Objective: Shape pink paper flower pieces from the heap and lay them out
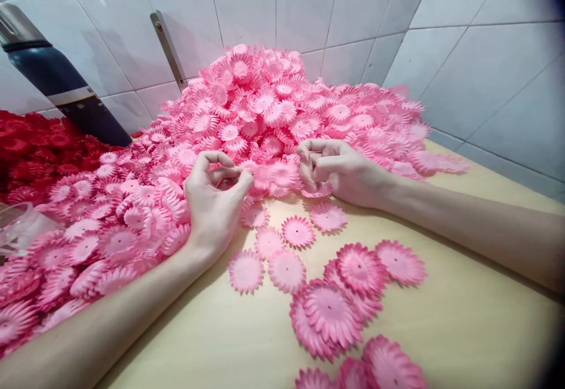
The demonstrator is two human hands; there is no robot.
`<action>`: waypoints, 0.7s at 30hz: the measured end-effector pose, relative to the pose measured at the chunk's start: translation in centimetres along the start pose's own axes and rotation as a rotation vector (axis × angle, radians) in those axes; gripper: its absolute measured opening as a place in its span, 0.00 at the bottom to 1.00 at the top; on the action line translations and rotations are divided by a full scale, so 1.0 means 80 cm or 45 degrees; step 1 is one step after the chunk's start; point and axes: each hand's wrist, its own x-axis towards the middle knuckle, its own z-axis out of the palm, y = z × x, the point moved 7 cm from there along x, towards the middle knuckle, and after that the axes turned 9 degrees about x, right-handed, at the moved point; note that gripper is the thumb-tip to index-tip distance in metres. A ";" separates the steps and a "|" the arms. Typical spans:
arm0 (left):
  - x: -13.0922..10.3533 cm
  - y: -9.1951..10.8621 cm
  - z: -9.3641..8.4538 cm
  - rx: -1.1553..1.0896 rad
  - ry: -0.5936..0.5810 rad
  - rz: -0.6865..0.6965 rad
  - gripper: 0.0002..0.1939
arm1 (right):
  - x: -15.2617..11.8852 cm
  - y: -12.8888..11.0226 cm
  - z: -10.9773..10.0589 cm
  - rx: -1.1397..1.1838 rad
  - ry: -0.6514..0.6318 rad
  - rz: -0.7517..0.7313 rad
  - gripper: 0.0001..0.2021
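Note:
My left hand [216,200] is closed in a pinch, thumb and index fingertips together at the edge of a blurred pink fabric flower disc [277,176]. To the right, my right hand [331,168] has its fingers curled in; what they hold, if anything, is hidden. Another pink disc [318,191] shows just under its fingers. Below the hands, several loose scalloped discs with small centre holes lie flat, among them a darker-edged disc [298,232] and a pale disc [286,270]. Behind both hands rises a big heap of pink discs [265,100].
Overlapping larger pink discs [333,312] lie on the pale table [212,330] at the front. To the left are a red heap [35,153], a dark blue bottle [66,80] and a clear plastic container [20,227]. A tiled wall [247,0] stands behind, with a metal strip [168,47].

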 end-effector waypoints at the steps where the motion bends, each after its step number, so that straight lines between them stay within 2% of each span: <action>1: 0.002 -0.003 -0.001 -0.013 0.017 -0.026 0.14 | 0.000 0.001 0.001 0.025 -0.016 0.024 0.09; 4: 0.004 -0.007 -0.003 -0.026 0.035 -0.084 0.12 | -0.001 0.001 0.003 0.037 -0.050 0.018 0.08; 7: 0.002 0.000 0.000 0.004 -0.013 0.003 0.10 | -0.004 -0.004 0.009 -0.108 -0.091 -0.118 0.07; 11: -0.004 0.011 0.010 -0.020 -0.165 0.112 0.09 | -0.009 -0.001 0.021 -0.317 -0.191 -0.161 0.14; 16: -0.010 0.017 0.018 -0.061 -0.297 0.166 0.10 | -0.010 0.001 0.025 -0.430 -0.216 -0.197 0.19; 21: -0.013 0.018 0.019 -0.097 -0.321 0.209 0.10 | -0.012 0.006 0.030 -0.537 -0.287 -0.162 0.12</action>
